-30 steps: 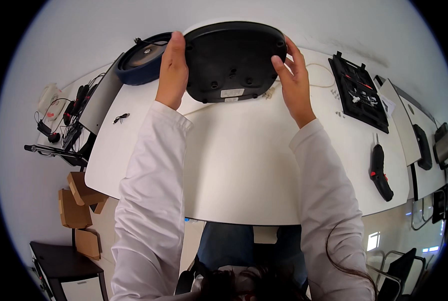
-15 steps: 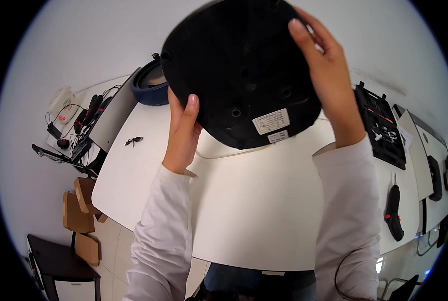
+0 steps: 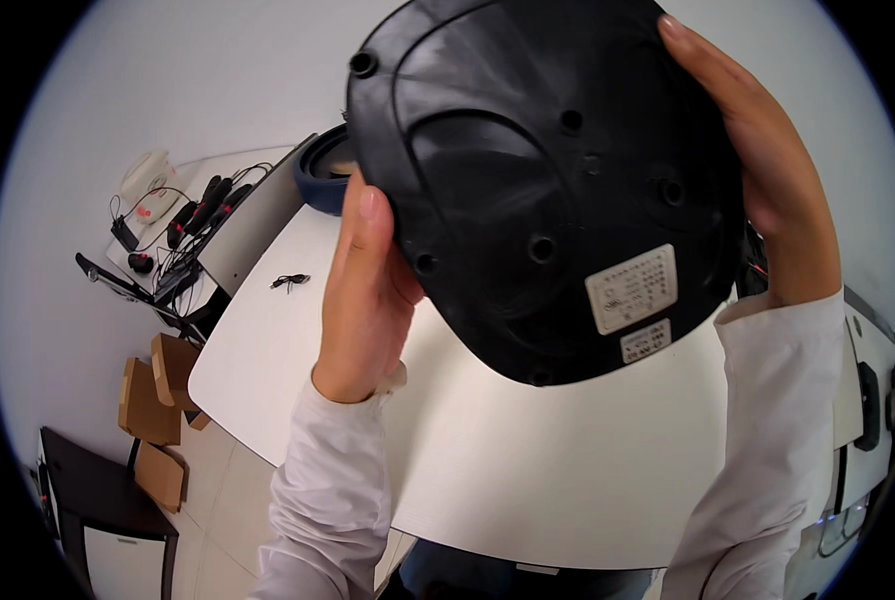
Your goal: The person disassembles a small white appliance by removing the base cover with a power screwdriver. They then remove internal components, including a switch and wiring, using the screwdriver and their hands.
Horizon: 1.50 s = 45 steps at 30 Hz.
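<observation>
A large black plastic base with a rounded outline is held up over the white table. Its face toward me carries several round recessed holes, curved ridges and two pale labels near the lower edge; the top runs out of the picture. My left hand is closed on the left edge, thumb on the near face. At the right edge my right hand grips it too, thumb along the rim. The base hides the fingers behind it.
A navy round-rimmed part sits at the table's far left, partly behind the base. A small black cable lies nearby. Black handheld tools and wires fill a left side table; cardboard boxes stand below.
The base has come closer and shifted right and down, tilting so its face catches more light. Both hands moved with it. My right arm now covers the electric screwdriver and most of the tool case.
</observation>
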{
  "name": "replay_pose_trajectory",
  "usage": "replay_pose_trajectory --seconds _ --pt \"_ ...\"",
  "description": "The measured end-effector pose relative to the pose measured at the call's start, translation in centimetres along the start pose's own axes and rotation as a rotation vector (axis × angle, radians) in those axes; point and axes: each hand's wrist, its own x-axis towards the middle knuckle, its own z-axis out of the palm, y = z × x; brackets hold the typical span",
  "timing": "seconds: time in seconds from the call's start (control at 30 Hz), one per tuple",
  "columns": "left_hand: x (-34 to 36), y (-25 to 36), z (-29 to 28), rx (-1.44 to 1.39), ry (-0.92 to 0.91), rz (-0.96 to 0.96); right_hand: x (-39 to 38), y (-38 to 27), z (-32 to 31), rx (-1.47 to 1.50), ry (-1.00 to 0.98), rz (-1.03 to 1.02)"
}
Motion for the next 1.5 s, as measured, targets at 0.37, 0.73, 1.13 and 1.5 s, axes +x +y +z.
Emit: replay_pose_trajectory --seconds 0.37,0.73,1.13,1.5 --pt "-1.4 0.7 1.9 0.12 0.044 -0.04 -3.1 -0.8 0.4 0.102 0.105 0.094" --pt "-2.1 1.2 1.8 0.118 0.011 -0.06 -4.1 -1.1 0.1 0.173 0.027 0.13" --pt "-2.2 -0.5 0.8 0.154 -0.149 0.046 -6.5 2.8 -0.6 0.111 0.111 -0.02" --pt "-2.8 -2.4 0.9 0.193 -0.243 0.213 -8.4 3.8 -2.7 0.041 0.019 0.028"
